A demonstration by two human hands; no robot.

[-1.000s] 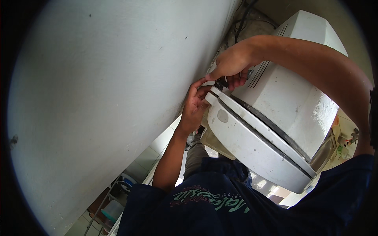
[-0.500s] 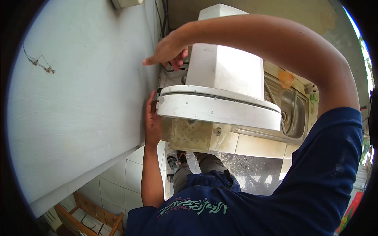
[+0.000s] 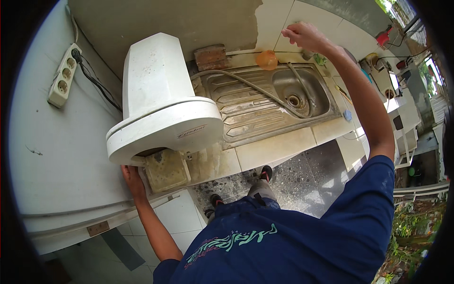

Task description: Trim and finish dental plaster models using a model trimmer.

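Observation:
A white machine [image 3: 153, 75] with a wide rounded base [image 3: 196, 125] stands at the centre left, a cloudy plastic tray [image 3: 168, 173] below its front opening. My left hand [image 3: 132, 177] is at the base's lower left edge, its visible fingers fairly straight against it and their tips partly hidden. High at the right, above the back of the steel sink [image 3: 326, 94], my right hand [image 3: 302, 35] is raised with loosely bent fingers apart, holding nothing that I can make out.
A power strip [image 3: 64, 78] with a black plug hangs on the left panel [image 3: 56, 170]. A hose [image 3: 255, 87] lies across the drainboard. A brick [image 3: 209, 57], an orange plastic item [image 3: 266, 60] and clutter [image 3: 388, 83] stand behind and right. My feet are on the floor [image 3: 307, 175] below.
My right hand has left the machine's left side and risen to the far right. My left hand stays at the base's edge. The view has swung, bringing more of the sink into sight.

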